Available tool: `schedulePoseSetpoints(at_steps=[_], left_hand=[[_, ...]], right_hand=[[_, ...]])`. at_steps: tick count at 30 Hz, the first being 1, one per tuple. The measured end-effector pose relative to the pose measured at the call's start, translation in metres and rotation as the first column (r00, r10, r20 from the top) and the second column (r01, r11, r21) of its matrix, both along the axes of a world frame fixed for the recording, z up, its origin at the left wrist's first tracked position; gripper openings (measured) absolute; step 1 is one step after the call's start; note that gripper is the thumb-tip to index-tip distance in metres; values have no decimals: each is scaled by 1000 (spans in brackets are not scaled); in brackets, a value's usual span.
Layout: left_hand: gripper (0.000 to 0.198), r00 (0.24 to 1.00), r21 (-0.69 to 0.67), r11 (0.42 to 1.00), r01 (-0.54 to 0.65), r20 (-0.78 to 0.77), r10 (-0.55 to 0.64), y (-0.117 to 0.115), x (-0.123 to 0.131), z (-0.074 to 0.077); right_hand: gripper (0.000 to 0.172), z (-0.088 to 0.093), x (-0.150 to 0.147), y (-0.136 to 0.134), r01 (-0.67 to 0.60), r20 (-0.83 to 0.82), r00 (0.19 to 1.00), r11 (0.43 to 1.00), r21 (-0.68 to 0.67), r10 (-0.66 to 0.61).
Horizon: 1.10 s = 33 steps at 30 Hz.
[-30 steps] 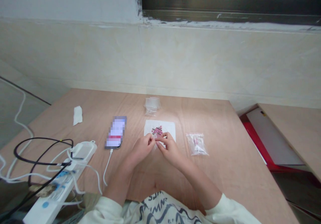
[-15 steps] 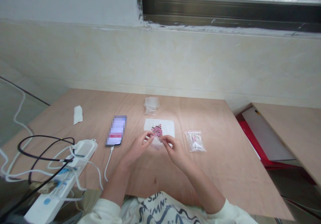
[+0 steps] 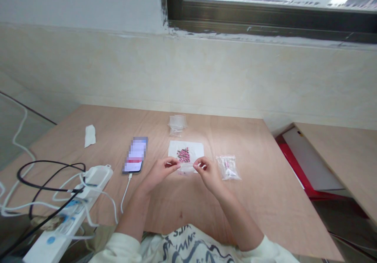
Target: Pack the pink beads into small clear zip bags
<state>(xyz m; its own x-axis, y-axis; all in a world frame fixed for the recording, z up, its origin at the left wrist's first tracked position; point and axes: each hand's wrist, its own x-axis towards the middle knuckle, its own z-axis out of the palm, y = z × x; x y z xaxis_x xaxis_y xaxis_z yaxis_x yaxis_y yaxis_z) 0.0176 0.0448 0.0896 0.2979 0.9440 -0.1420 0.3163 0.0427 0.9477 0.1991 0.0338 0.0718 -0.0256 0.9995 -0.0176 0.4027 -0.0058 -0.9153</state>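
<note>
Clear plastic bag (image 3: 186, 168), one, pinched at its edges by the fingers (image 3: 204, 160) of left hand (image 3: 160, 169) and right hand (image 3: 209, 172); just beyond them, one pile of pink pieces (image 3: 183, 154), too small to count, on one white sheet (image 3: 196, 146); bag's contents blurred

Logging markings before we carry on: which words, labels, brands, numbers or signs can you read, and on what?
Nothing reads clearly.
Shirt: dark stylised lettering, cut off by the frame; no word legible for certain.
Phone: screen pixelated, unreadable.
Power strip: blue marks, too small to read.
Clear plastic bag on the right: no legible print.
</note>
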Motion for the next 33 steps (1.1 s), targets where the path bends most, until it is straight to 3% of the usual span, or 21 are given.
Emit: schedulePoseSetpoints(at_steps=[5, 8, 11, 15, 18, 21, 26, 31, 33], left_hand=[[14, 996, 162, 986, 44, -84, -31, 5, 1, 3], [14, 996, 221, 975, 26, -91, -6, 7, 3, 4], [13, 996, 210, 977, 39, -82, -22, 7, 7, 7], [12, 987, 178, 973, 148, -81, -136, 6, 13, 10], [14, 985, 224, 965, 134, -132, -106, 5, 18, 9], [16, 984, 248, 960, 129, -151, -93, 3, 21, 7], [18, 986, 205, 970, 130, -130, -105, -1, 18, 5], [18, 994, 183, 982, 53, -100, -35, -2, 13, 5], [19, 995, 147, 987, 65, -85, -53, -4, 11, 6]], right_hand=[[8, 2, 5, 2, 7, 55, 998, 1000, 0, -7], [10, 3, 4, 3, -67, 3, 998, 997, 29, 67], [9, 5, 1, 4, -94, -44, 994, 995, 37, 95], [7, 7, -4, 4, -41, -15, 999, 997, 65, 42], [7, 7, -4, 2, -90, -40, 995, 993, 70, 93], [11, 6, -5, 0, -108, -100, 989, 994, 22, 110], [14, 5, -5, -2, 14, -140, 990, 999, -47, -20], [22, -11, 1, -4, -24, -384, 921, 974, -223, -66], [22, -17, 5, -5, -3, -448, 888, 974, -228, -102]])
